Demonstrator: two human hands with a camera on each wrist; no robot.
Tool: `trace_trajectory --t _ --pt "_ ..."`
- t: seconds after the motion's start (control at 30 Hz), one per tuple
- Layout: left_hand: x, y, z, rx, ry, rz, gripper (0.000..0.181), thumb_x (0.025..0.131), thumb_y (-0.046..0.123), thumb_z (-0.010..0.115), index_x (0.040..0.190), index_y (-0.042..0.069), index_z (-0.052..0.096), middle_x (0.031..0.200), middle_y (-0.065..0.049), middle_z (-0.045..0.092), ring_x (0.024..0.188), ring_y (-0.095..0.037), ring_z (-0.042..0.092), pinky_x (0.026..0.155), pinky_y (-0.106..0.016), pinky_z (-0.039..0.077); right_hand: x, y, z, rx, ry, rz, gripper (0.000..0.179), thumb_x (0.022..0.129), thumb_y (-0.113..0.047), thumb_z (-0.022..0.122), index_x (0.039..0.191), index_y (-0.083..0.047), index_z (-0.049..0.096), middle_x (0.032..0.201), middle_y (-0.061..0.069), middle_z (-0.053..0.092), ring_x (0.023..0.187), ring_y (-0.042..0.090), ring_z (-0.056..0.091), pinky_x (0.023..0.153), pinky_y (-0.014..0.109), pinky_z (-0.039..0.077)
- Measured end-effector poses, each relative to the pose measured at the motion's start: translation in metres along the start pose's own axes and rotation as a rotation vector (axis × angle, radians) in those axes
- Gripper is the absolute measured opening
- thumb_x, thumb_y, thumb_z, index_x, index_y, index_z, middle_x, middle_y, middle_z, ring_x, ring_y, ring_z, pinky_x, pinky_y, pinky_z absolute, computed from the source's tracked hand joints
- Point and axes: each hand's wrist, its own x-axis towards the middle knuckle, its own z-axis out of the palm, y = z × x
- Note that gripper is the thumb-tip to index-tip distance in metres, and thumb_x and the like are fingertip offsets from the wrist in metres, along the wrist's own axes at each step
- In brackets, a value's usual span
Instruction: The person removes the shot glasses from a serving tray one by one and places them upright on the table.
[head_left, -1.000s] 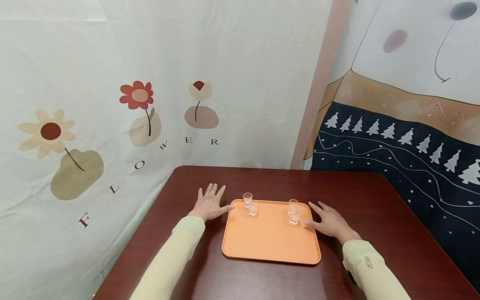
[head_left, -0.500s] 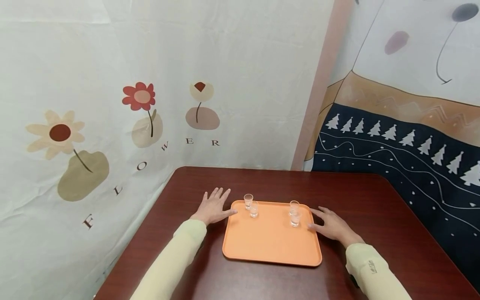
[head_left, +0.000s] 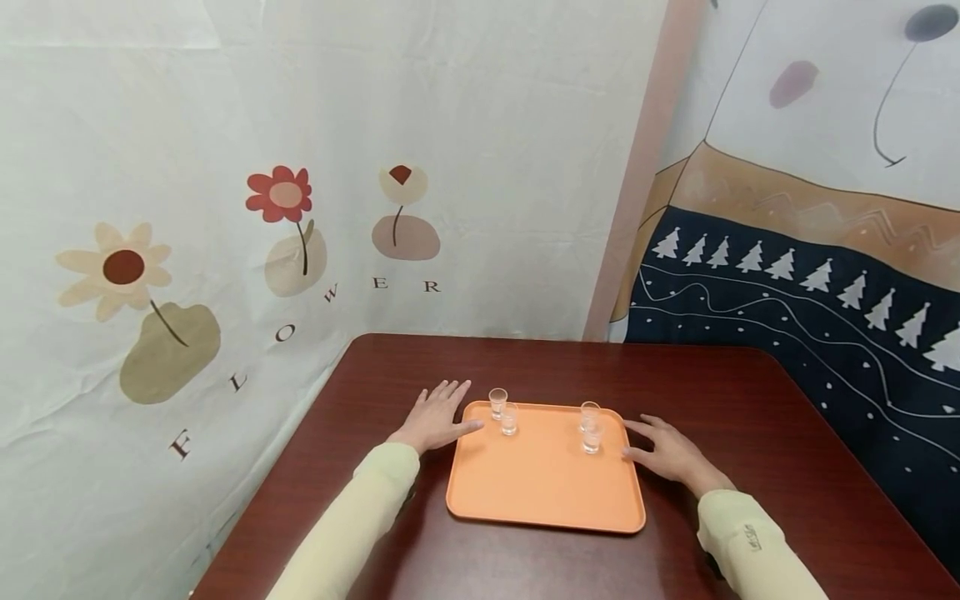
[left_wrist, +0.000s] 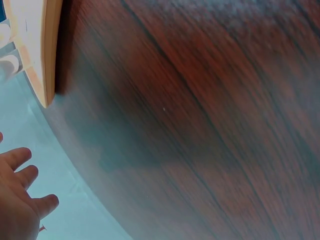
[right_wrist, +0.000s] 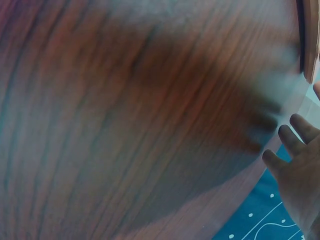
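Observation:
An orange tray (head_left: 543,492) lies on the dark red table. On its far left part stand two small clear shot glasses (head_left: 509,420), one behind the other. Two more clear shot glasses (head_left: 592,437) stand near its far right corner. My left hand (head_left: 435,419) is at the tray's left rim, fingers extended and thumb reaching over the edge. At the right rim is my right hand (head_left: 670,452), fingers loosely extended, thumb near the edge; contact is hard to tell. Both wrist views show spread fingers on the left hand (left_wrist: 17,200) and the right hand (right_wrist: 302,175), with nothing held.
The wooden table (head_left: 570,567) extends around the tray on all sides. Behind it hangs a pale cloth (head_left: 510,167) printed with flowers and letters. A dark blue cloth (head_left: 750,308) with white trees hangs at the right.
My left hand has shifted right and slightly nearer, its fingers now closer together. The right hand has moved a little to the right. Tray and glasses have stayed in place.

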Motion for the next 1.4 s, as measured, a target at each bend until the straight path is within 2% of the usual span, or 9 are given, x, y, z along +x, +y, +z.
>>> trace_trajectory --t 0.27,0.53,0.77,0.97,1.17,1.4 --pt "0.004 0.002 0.005 -0.119 -0.014 0.001 0.084 0.094 0.058 0.058 0.158 0.012 0.026 0.156 -0.017 0.035 0.145 -0.036 0.027 0.115 -0.058 0.020 -0.005 0.004 -0.001 0.016 -0.009 0.005 0.067 0.091 -0.048 0.068 0.142 -0.007 0.054 0.145 0.034 0.038 0.129 0.056 0.039 0.097 0.072 0.034" --pt "0.011 0.009 0.006 -0.342 -0.012 -0.007 0.079 0.096 0.042 0.065 0.157 0.011 0.027 0.156 -0.015 0.034 0.142 -0.036 0.033 0.112 -0.054 0.030 -0.009 0.005 -0.001 0.037 -0.019 0.010 0.067 0.090 -0.046 0.070 0.142 -0.008 0.054 0.144 0.032 0.041 0.128 0.054 0.040 0.098 0.071 0.033" --pt "0.021 0.011 0.008 -0.492 0.006 -0.028 0.071 0.095 0.031 0.069 0.153 0.009 0.035 0.145 -0.018 0.048 0.132 -0.037 0.046 0.104 -0.053 0.041 -0.009 0.005 -0.004 0.048 -0.026 0.006 0.068 0.089 -0.047 0.070 0.143 -0.008 0.053 0.145 0.032 0.040 0.129 0.055 0.038 0.098 0.072 0.033" --pt "0.027 0.014 0.009 -0.543 0.022 -0.033 0.062 0.094 0.027 0.071 0.147 0.005 0.045 0.135 -0.018 0.056 0.127 -0.036 0.051 0.102 -0.052 0.042 -0.008 0.006 -0.003 0.054 -0.038 0.016 0.070 0.089 -0.050 0.069 0.144 -0.010 0.053 0.146 0.032 0.038 0.130 0.055 0.037 0.098 0.072 0.032" --pt "0.037 0.015 0.018 -0.582 0.029 -0.030 0.056 0.094 0.024 0.071 0.141 0.002 0.050 0.132 -0.018 0.058 0.125 -0.036 0.052 0.102 -0.051 0.043 -0.006 0.004 -0.003 0.057 -0.048 0.025 0.071 0.089 -0.051 0.068 0.145 -0.010 0.052 0.147 0.032 0.037 0.131 0.056 0.035 0.098 0.073 0.031" --pt "0.041 0.016 0.023 -0.664 0.021 -0.040 0.047 0.091 0.024 0.075 0.130 0.005 0.058 0.123 -0.011 0.064 0.119 -0.030 0.056 0.100 -0.048 0.044 -0.005 0.003 -0.002 0.057 -0.057 0.021 0.070 0.090 -0.051 0.068 0.145 -0.011 0.051 0.146 0.032 0.037 0.131 0.056 0.035 0.098 0.073 0.031"
